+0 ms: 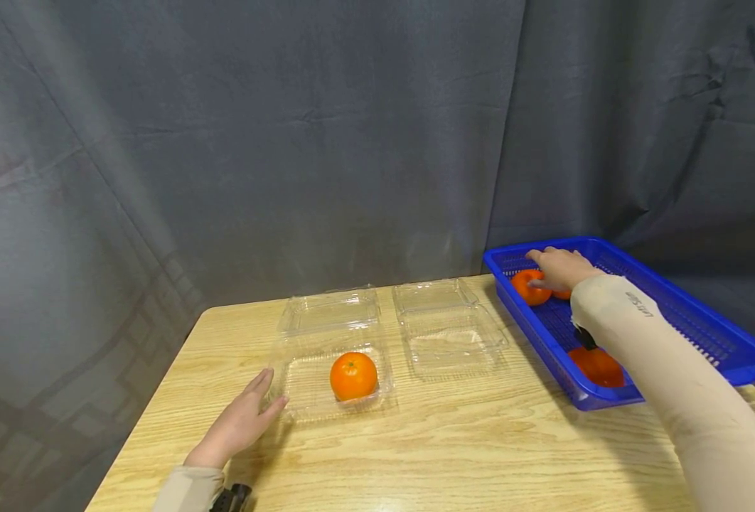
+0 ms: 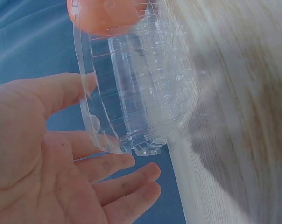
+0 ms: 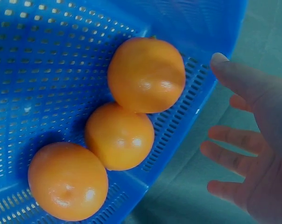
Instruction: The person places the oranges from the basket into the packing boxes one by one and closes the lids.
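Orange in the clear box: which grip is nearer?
Left. The left grip is left of the orange, by its box; the right grip is far right, at the blue basket.

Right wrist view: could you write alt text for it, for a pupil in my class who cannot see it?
Three round orange fruits lie close together in a slanting row inside a blue basket with many small holes. Towards the picture's right edge, the person's bare right grip has its fingers apart and holds nothing.
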Demonstrator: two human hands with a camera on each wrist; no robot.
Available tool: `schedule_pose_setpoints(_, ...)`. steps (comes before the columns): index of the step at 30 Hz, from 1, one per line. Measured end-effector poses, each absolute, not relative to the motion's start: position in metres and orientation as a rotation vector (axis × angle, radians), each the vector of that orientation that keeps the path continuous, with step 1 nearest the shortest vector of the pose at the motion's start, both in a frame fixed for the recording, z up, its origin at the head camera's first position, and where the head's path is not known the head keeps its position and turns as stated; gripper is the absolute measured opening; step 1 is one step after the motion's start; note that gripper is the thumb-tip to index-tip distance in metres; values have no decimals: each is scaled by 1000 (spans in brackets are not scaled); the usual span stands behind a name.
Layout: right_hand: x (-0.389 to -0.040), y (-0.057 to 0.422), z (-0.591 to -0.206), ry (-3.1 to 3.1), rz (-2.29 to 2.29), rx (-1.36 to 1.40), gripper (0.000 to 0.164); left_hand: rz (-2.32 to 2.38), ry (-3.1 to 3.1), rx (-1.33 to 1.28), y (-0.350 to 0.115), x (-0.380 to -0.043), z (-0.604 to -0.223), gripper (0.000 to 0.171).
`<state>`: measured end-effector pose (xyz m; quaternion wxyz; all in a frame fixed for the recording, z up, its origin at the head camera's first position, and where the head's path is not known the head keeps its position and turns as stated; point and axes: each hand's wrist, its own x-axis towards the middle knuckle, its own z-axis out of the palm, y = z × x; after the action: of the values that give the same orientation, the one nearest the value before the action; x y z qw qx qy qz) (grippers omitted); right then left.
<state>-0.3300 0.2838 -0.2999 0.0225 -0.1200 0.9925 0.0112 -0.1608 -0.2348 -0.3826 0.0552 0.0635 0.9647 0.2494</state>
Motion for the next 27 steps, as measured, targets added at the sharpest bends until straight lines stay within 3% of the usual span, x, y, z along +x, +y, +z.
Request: schedule_pose_setpoints(27,-347,285,-321,3043,10,-328,69,746,2943,185,-233,-160,-382,72)
